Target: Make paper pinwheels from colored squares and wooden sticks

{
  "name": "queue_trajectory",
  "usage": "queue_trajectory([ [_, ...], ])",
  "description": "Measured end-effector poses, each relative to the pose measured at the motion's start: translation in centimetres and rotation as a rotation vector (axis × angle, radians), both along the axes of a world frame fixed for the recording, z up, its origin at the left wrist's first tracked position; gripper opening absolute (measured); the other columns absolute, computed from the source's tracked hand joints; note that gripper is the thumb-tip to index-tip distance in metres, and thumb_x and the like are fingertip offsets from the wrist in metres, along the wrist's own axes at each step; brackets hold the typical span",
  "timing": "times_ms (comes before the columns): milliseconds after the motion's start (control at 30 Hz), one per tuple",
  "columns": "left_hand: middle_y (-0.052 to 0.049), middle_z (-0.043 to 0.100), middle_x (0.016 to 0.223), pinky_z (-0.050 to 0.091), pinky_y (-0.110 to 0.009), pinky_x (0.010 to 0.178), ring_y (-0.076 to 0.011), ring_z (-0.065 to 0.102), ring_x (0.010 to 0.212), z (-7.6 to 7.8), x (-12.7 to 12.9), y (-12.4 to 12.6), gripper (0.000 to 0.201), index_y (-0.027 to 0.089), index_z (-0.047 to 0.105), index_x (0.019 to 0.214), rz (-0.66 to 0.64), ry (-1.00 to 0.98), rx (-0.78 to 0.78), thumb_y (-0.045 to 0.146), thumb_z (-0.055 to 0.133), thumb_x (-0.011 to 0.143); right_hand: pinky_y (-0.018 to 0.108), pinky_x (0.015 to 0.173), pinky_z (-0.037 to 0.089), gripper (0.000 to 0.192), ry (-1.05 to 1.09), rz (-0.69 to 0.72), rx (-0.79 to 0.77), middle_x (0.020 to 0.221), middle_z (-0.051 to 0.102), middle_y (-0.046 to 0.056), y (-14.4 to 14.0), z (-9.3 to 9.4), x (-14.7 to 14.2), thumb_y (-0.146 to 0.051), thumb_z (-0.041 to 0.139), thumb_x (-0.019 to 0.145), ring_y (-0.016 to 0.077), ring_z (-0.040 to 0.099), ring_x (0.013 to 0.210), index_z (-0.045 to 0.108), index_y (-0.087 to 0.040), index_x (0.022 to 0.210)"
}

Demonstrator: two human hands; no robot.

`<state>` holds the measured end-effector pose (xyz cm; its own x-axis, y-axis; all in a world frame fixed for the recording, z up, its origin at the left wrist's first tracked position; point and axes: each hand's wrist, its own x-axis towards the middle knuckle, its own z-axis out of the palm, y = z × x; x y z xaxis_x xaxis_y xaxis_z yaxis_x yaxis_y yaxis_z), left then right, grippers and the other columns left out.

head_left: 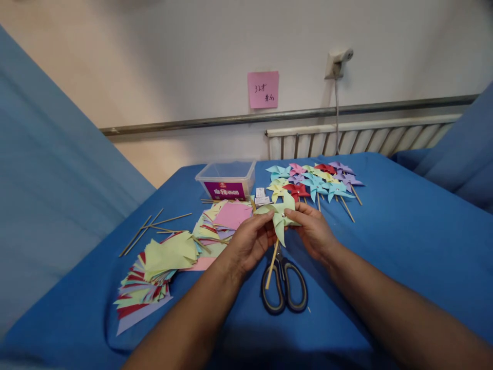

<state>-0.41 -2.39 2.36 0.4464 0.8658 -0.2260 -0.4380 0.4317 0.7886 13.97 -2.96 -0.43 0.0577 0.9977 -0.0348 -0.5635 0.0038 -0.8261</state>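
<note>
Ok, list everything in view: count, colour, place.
Wall: one, white, back
Note: one, pink, on wall
Socket: one, white, on wall
Pipe: one, grey, across wall
Radiator: one, white, against wall
Curtains: two, blue, either side
Tablecloth: one, blue, under scissors
Tub: one, clear, purple-labelled, back
Small boxes: two, white, beside tub
Held pinwheel: one, pale green, centre
Scissors: one, dark, below pinwheel
Other pinwheels: about twelve, mixed, back right
Paper piles: two, mixed, left
Loose sticks: several, brown, left
Left hand: one, bare, on pinwheel
Right hand: one, bare, on pinwheel

Blue cloth [404, 252]: scissors [284, 268], paper stacks [165, 257], sticks [169, 220], tub [225, 190], pinwheels [314, 182] (many colours).
</note>
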Motion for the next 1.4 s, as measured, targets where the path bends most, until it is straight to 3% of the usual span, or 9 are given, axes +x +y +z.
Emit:
queue_trajectory([
  [333, -0.012, 0.073, 0.079, 0.054, -0.028, 0.067, -0.0175, 0.067, 0.065, -0.3, 0.1, -0.2, 0.028, 0.008, 0.071, 0.095, -0.01, 0.088, 0.08, 0.025, 0.078, 0.074, 0.027, 0.068, 0.045, 0.027, 0.005, 0.006, 0.016, 0.072, 0.069, 0.0, 0.1, 0.0, 0.1, -0.034, 0.084, 0.061, 0.0125, 0.058, 0.066, 0.068, -0.017, 0.076],
  [600, -0.009, 0.073, 0.077, 0.054, -0.026, 0.064, -0.0168, 0.066, 0.066, -0.5, 0.4, 0.0, 0.031, 0.008, 0.071, 0.096, 0.109, 0.103, 0.033, 0.02, 0.081, 0.069, 0.028, 0.063, 0.042, 0.032, -0.249, 0.002, 0.109, 0.066, 0.062, -0.003, 0.7, -1.3, -0.2, -0.042, 0.082, 0.063, 0.0125, 0.053, 0.061, 0.062, -0.018, 0.072],
  [733, -0.008, 0.073, 0.076, 0.053, -0.026, 0.061, -0.0164, 0.065, 0.062, -0.6, 0.5, 0.3, 0.03, 0.008, 0.071, 0.094, 0.229, 0.1, -0.011, 0.013, 0.08, 0.066, 0.027, 0.064, 0.044, 0.035, -0.299, -0.158, 0.136, 0.077, 0.064, -0.002, 0.6, -1.6, -0.5, -0.044, 0.078, 0.068, 0.0135, 0.055, 0.067, 0.062, -0.02, 0.087],
  [833, -0.007, 0.072, 0.072, 0.052, -0.026, 0.058, -0.0148, 0.063, 0.057, -0.5, 0.4, 0.6, 0.027, 0.008, 0.071, 0.091, 0.333, 0.069, -0.035, 0.012, 0.078, 0.065, 0.026, 0.058, 0.041, 0.033, -0.344, -0.287, 0.139, 0.072, 0.06, -0.003, 0.3, -1.2, -0.5, -0.044, 0.076, 0.071, 0.0131, 0.053, 0.063, 0.061, -0.021, 0.091],
  [1000, -0.008, 0.071, 0.07, 0.051, -0.026, 0.057, -0.0161, 0.064, 0.057, -0.6, 0.2, 0.8, 0.026, 0.006, 0.07, 0.085, 0.428, 0.083, -0.013, 0.013, 0.08, 0.062, 0.024, 0.05, 0.036, 0.025, -0.513, -0.149, 0.188, 0.061, 0.058, -0.003, -0.6, -0.4, -0.6, -0.042, 0.074, 0.073, 0.0111, 0.05, 0.054, 0.067, -0.02, 0.081],
  [1100, -0.007, 0.07, 0.067, 0.049, -0.026, 0.056, -0.0151, 0.062, 0.055, -0.7, 0.2, 0.7, 0.027, 0.006, 0.069, 0.082, 0.427, 0.093, 0.014, 0.014, 0.082, 0.059, 0.022, 0.04, 0.028, 0.027, -0.542, -0.026, 0.099, 0.048, 0.052, -0.006, -0.8, -0.1, -0.6, -0.043, 0.073, 0.072, 0.0084, 0.042, 0.04, 0.068, -0.019, 0.083],
  [1233, -0.005, 0.067, 0.06, 0.047, -0.026, 0.056, -0.0146, 0.06, 0.051, -0.9, 0.3, 0.5, 0.027, 0.007, 0.068, 0.076, 0.392, 0.104, 0.036, 0.019, 0.084, 0.058, 0.02, 0.033, 0.022, 0.034, -0.445, 0.165, -0.004, 0.045, 0.056, -0.006, -0.7, 0.1, -0.5, -0.047, 0.074, 0.069, 0.0067, 0.038, 0.03, 0.066, -0.018, 0.085],
  [1400, -0.006, 0.066, 0.057, 0.046, -0.028, 0.054, -0.0154, 0.059, 0.047, -1.3, 0.4, 0.4, 0.027, 0.008, 0.067, 0.075, 0.344, 0.113, 0.06, 0.023, 0.084, 0.059, 0.018, 0.033, 0.025, 0.034, -0.293, 0.221, 0.0, 0.053, 0.063, -0.003, -0.6, -0.4, -0.7, -0.046, 0.076, 0.07, 0.0047, 0.042, 0.031, 0.064, -0.017, 0.082],
])
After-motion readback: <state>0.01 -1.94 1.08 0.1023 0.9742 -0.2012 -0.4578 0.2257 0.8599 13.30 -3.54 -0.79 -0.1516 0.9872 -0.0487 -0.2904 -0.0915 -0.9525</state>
